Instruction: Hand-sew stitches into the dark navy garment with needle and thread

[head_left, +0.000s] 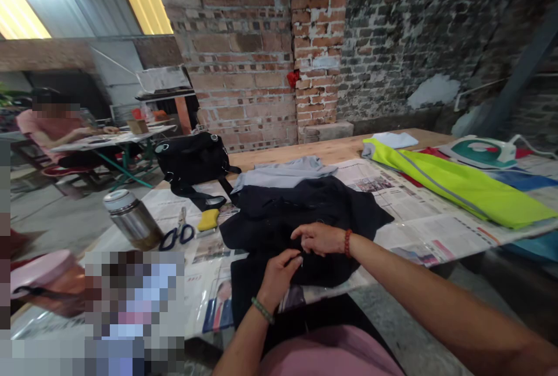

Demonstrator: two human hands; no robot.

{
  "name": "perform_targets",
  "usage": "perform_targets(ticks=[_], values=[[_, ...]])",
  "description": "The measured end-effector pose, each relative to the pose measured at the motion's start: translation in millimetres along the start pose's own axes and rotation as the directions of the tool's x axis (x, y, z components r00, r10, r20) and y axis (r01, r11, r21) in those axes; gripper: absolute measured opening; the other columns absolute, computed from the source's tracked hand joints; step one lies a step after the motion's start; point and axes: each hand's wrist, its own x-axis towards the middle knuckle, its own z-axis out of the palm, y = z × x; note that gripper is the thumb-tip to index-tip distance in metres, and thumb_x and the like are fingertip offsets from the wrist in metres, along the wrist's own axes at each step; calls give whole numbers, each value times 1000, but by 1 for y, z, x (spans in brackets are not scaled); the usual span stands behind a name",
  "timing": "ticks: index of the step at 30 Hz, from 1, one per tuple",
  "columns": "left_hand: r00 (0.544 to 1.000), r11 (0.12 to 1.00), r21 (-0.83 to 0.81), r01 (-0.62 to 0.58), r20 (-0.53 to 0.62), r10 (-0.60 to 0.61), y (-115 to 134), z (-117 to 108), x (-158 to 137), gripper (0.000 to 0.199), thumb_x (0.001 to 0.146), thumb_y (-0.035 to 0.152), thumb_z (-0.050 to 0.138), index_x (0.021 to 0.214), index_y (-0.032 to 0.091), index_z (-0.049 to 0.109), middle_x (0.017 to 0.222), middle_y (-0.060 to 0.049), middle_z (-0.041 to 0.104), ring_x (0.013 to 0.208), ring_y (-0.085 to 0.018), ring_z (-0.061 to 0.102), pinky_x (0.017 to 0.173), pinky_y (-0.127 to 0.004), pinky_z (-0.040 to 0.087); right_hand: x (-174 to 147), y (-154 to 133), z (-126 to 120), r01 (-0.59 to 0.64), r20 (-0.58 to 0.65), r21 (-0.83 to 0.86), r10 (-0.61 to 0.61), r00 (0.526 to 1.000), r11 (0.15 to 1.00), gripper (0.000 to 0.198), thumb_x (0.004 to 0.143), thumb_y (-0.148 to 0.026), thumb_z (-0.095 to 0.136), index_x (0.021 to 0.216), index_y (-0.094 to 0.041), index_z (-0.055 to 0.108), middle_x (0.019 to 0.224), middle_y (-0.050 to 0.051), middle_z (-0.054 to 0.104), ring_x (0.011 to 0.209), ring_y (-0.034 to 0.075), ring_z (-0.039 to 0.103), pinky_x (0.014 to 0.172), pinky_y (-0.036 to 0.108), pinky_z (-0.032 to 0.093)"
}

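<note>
Hands met over the dark garment point(288, 219), which lay spread on the newspaper-covered bench point(418, 219) directly before the person. The left hand point(279, 274) had its grip pinched on the cloth at the garment's near middle; what lay between the fingertips was too small to tell. The right hand point(320, 238), a red bead bracelet at its wrist, rested just beyond, fingers curled and touching the same cloth. Left of the garment lay blue-handled scissors point(178, 235), a yellow block point(208, 219) and a steel flask point(131, 219). Behind the garment sat a grey cloth point(285, 174) and a black bag point(194, 158). Right of the garment, farther off, lay a lime-yellow vest point(462, 187) and an iron point(482, 152).
</note>
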Motion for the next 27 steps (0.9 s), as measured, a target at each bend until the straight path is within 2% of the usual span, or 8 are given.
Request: perform_targets(ticks=[3,5,7,9,11,13,19,27], values=[[1000,999,-35,9,-10,-10,0,-1,2,15,66,26,60,74,18,69,66,2,63,63,-14,51,61,-22,38,-3,-5,1,29,-1,-30,-29,1000,999,41,75,-10,39,114,-20,46,66,-5,56,34,3,43,36,15,37],[1000,997,-67,23,-10,-24,-1,-3,2,14,66,27,61,74,18,68,66,2,63,63,-13,52,62,-22,39,-6,-7,0,104,-114,-127,-118,986,987,41,76,-11,41,115,-21,46,73,-3,59,41,5,49,46,18,43],[999,994,-102,37,-6,-38,-2,-4,1,15,66,29,62,74,17,68,66,2,63,62,-13,52,61,-22,40,-12,-6,-1,188,-291,-257,-261,920,948,37,76,-10,42,111,-21,50,83,1,61,62,10,57,63,23,46],[999,990,-135,48,2,-49,-3,-4,1,18,66,31,62,74,16,67,67,1,63,62,-13,52,60,-23,40,-21,0,2,259,-421,-344,-395,817,903,33,77,-8,43,105,-21,55,90,4,60,81,14,57,75,28,44],[998,985,-163,55,12,-54,-3,-5,0,20,67,33,61,73,14,67,65,0,62,60,-13,52,59,-23,40,-30,7,10,329,-472,-366,-478,741,870,29,76,-8,44,99,-21,57,92,5,59,88,15,55,80,30,43],[998,982,-178,55,17,-53,-2,-5,-1,21,68,33,61,72,14,67,63,0,61,60,-13,51,58,-23,39,-39,14,22,377,-487,-371,-524,699,848,27,75,-11,49,98,-22,57,94,5,59,90,16,54,81,32,42],[999,986,-161,36,8,-35,1,-4,-2,17,66,30,63,66,14,67,60,2,57,59,-12,47,59,-21,37,-37,14,53,334,-519,-380,-498,695,863,13,79,-21,51,89,-23,60,85,5,62,81,17,53,76,34,42],[999,993,-116,31,44,-26,4,-5,-1,19,66,32,62,66,14,67,59,2,56,58,-12,44,58,-22,35,-27,13,55,244,-638,-199,-314,703,949,14,80,-24,49,72,-22,60,73,3,61,74,16,54,72,29,41]])
